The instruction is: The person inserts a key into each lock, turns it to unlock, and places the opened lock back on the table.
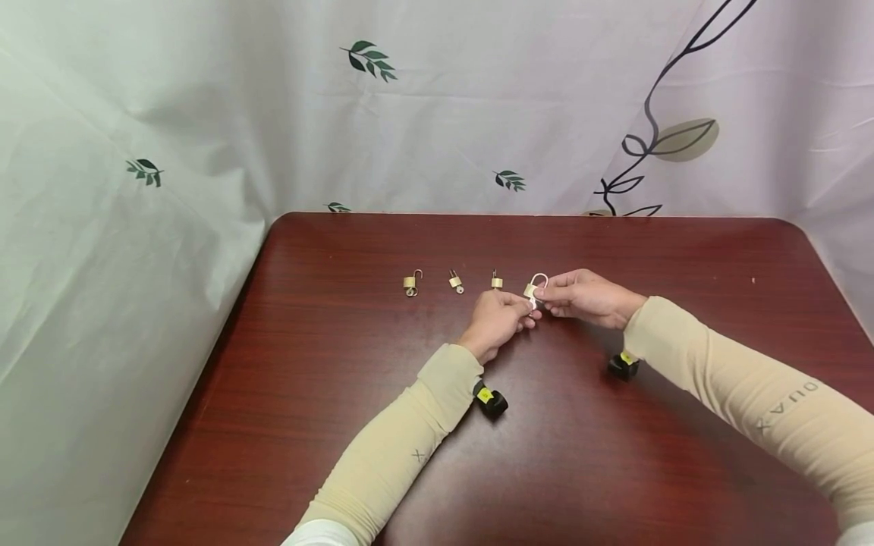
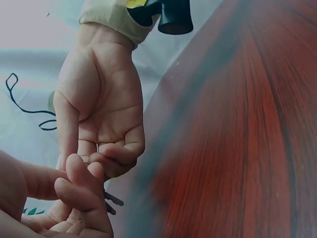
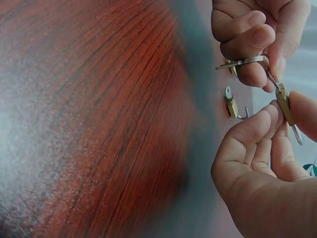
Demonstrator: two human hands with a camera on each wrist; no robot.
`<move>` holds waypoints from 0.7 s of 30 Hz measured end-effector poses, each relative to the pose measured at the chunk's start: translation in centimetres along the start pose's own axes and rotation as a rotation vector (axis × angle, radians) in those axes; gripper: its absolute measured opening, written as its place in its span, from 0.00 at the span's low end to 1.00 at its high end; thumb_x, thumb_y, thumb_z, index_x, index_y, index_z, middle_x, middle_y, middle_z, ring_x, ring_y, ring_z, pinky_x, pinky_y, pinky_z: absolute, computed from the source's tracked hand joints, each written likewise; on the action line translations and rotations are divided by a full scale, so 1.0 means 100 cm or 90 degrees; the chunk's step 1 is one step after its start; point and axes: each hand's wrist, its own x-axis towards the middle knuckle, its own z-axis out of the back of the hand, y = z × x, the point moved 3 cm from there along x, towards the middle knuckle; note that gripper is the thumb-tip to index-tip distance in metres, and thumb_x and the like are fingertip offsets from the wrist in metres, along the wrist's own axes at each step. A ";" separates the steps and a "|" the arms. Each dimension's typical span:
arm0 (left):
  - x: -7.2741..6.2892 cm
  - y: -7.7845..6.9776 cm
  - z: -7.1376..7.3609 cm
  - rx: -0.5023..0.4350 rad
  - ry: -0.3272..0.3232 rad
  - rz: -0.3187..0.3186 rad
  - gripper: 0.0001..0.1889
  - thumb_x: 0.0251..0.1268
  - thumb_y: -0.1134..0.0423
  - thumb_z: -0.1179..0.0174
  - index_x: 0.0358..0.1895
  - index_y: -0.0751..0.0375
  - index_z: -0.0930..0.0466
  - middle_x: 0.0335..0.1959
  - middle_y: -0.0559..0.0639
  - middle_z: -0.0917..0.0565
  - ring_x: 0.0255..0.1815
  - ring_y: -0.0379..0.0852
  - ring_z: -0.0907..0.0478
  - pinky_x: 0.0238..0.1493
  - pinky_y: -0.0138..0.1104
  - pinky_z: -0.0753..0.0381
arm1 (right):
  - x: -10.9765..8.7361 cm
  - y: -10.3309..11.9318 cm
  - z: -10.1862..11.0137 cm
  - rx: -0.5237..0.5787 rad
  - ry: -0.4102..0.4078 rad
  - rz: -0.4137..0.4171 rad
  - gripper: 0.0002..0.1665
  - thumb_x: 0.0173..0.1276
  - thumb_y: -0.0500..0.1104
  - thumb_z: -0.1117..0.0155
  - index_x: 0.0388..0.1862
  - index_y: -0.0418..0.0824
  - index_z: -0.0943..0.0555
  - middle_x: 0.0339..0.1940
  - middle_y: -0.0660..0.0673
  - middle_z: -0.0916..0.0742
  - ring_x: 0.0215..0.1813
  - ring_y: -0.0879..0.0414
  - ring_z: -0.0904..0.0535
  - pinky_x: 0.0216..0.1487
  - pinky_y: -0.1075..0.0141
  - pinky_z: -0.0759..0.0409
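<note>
A small brass padlock [image 1: 530,290] is held up off the table by my right hand [image 1: 590,296], its thumb and fingers pinching the body. Its silver shackle points away from me in the head view. From the near side, my left hand [image 1: 501,318] pinches a key [image 3: 272,79] at the lock's keyhole end. Another key [image 3: 242,62] hangs from the same ring, against the left fingers. In the left wrist view, dark key shapes [image 2: 114,201] stick out below the fingers, and the padlock is hidden behind the hands.
Left of the hands, three more brass padlocks lie in a row: one [image 1: 410,283] with its shackle swung open, a middle one [image 1: 456,280], and one [image 1: 497,282] just beyond my left hand. The reddish-brown table [image 1: 328,364] meets a leaf-printed curtain [image 1: 437,136] at the back.
</note>
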 end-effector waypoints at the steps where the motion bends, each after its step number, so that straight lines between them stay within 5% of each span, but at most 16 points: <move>1: 0.000 0.000 -0.001 -0.002 -0.003 0.000 0.06 0.69 0.74 0.41 0.40 0.74 0.15 0.28 0.57 0.12 0.21 0.36 0.21 0.26 0.25 0.26 | 0.000 0.000 0.000 -0.003 -0.002 -0.001 0.09 0.75 0.37 0.40 0.34 0.39 0.16 0.28 0.51 0.19 0.33 0.61 0.25 0.42 0.70 0.23; 7: -0.002 -0.005 -0.002 -0.003 -0.023 -0.008 0.05 0.67 0.74 0.40 0.37 0.72 0.14 0.28 0.57 0.12 0.21 0.36 0.20 0.26 0.26 0.25 | 0.001 0.003 0.001 -0.013 -0.014 0.003 0.11 0.75 0.37 0.40 0.30 0.40 0.16 0.27 0.51 0.19 0.32 0.61 0.25 0.42 0.70 0.23; 21: -0.002 -0.003 0.000 0.117 -0.077 -0.066 0.06 0.66 0.69 0.36 0.35 0.68 0.12 0.27 0.53 0.11 0.18 0.33 0.20 0.23 0.24 0.27 | 0.005 0.002 -0.003 -0.029 -0.036 -0.003 0.11 0.75 0.38 0.39 0.32 0.41 0.15 0.24 0.52 0.21 0.30 0.61 0.26 0.39 0.70 0.24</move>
